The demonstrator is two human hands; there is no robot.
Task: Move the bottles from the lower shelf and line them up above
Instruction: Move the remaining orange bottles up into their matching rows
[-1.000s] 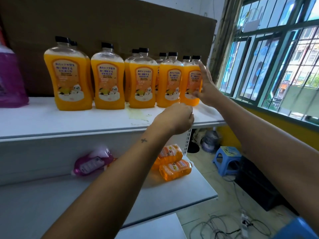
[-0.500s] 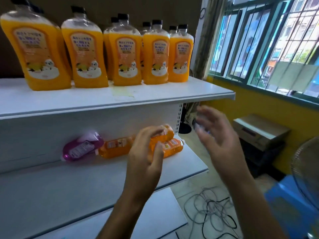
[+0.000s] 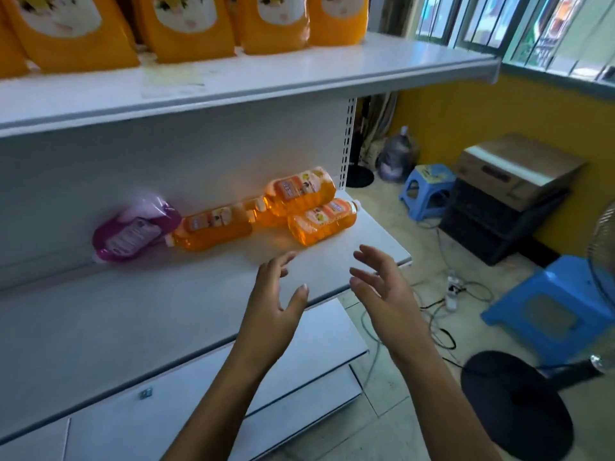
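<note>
From the head view, the left hand (image 3: 271,316) and right hand (image 3: 382,294) hover side by side over the front edge of the lower shelf (image 3: 133,314) near its right end, fingers spread and loose, holding nothing. Three orange bottles (image 3: 321,221) lie on their sides toward the shelf's back right corner, one resting atop the others, with a purple bottle (image 3: 133,232) lying just left of them against the back panel. On the upper shelf (image 3: 299,74), orange bottles stand in a row (image 3: 186,31) along the back.
</note>
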